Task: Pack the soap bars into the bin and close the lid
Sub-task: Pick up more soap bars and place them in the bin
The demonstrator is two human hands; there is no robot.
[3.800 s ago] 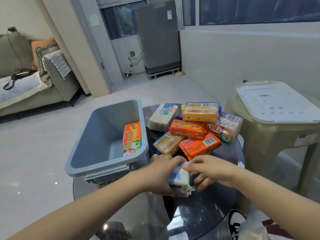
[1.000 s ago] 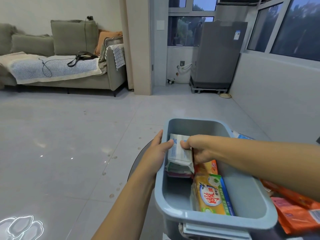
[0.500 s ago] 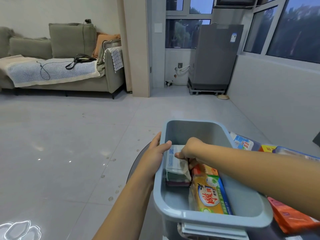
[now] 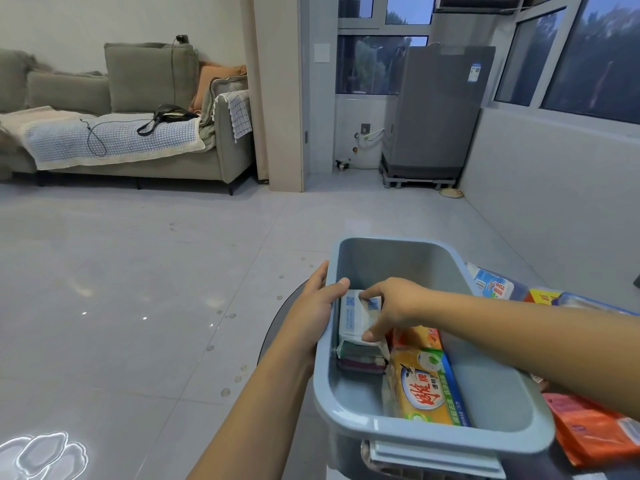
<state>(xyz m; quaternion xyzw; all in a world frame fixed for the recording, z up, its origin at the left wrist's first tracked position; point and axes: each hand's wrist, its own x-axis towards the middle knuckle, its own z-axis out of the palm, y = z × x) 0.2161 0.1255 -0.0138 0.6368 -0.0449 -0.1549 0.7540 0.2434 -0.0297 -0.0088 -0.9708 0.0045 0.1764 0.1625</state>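
Against the bin's (image 4: 433, 436) left wall, your right hand (image 4: 393, 306) pinches the white soap bar (image 4: 353, 318) to seat it while your left hand (image 4: 313, 311) clamps the rim steady.

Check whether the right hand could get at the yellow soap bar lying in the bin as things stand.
Probably yes: the right hand is already inside the open bin, touching the white soap pack, and the yellow soap bar lies uncovered beside it.

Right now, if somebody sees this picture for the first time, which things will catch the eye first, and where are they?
First, the blue-grey bin at the lower right, with the right hand pressing a white soap pack onto a small stack at its left wall, while the left hand grips the rim. Next, the bright yellow and green soap bar lying on the bin floor. More orange packs wait outside, at the right edge.
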